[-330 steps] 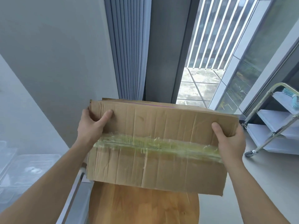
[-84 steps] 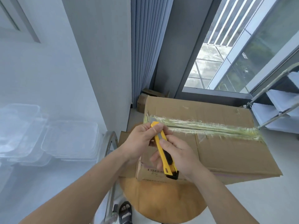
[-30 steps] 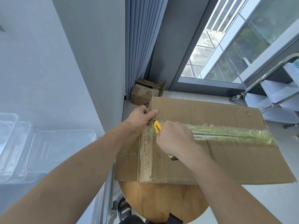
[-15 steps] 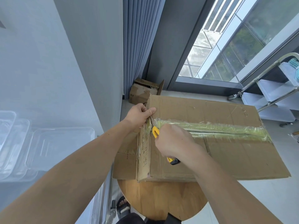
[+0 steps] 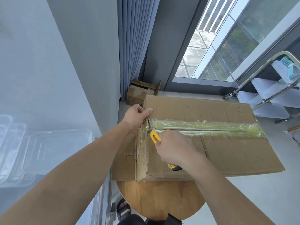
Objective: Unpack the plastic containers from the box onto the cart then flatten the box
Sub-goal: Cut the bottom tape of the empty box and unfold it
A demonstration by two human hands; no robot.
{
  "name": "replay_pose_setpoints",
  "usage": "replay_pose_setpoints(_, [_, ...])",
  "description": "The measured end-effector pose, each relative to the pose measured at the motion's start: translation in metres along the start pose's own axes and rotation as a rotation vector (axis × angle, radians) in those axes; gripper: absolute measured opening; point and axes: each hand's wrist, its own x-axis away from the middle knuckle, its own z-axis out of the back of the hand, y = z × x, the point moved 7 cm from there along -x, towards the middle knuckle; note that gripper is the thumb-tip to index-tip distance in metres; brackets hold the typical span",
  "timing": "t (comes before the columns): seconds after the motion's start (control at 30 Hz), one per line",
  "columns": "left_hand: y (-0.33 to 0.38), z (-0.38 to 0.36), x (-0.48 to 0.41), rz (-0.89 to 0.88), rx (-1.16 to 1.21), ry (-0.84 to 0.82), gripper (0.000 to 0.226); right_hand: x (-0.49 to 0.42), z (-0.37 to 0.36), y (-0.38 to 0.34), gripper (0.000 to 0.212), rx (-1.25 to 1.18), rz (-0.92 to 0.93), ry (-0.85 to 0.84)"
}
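Note:
A large cardboard box (image 5: 227, 153) lies on a round wooden table (image 5: 160, 198), its top seam sealed with yellowish clear tape (image 5: 211, 126). My left hand (image 5: 138, 116) grips the box's far left top corner, thumb on the top face. My right hand (image 5: 175, 148) holds a yellow utility knife (image 5: 155, 137), its tip at the left end of the taped seam. Clear plastic containers (image 5: 48, 153) sit stacked on the white cart surface at my left.
A metal-framed cart with white shelves (image 5: 272, 95) stands at the right by the window. A small open cardboard box (image 5: 141, 93) sits on the floor beside the blue curtain (image 5: 133, 46). A sandalled foot (image 5: 121, 207) shows under the table.
Since a second ago my right hand has kept the knife at the left end of the seam, shifting it slightly. Earlier, both hands held the box up, then handled the knife.

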Motion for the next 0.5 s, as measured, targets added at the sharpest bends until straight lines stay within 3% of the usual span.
replay_pose_setpoints(0.27, [0.007,0.004,0.01,-0.011,-0.093,0.104,0.043,0.006,0.019,0.04,0.02,-0.115,0.02,0.133])
replay_pose_setpoints(0.5, [0.014,0.002,0.038,-0.011,-0.253,0.154,0.022,-0.007,0.018,0.06,0.019,-0.164,0.073,0.151])
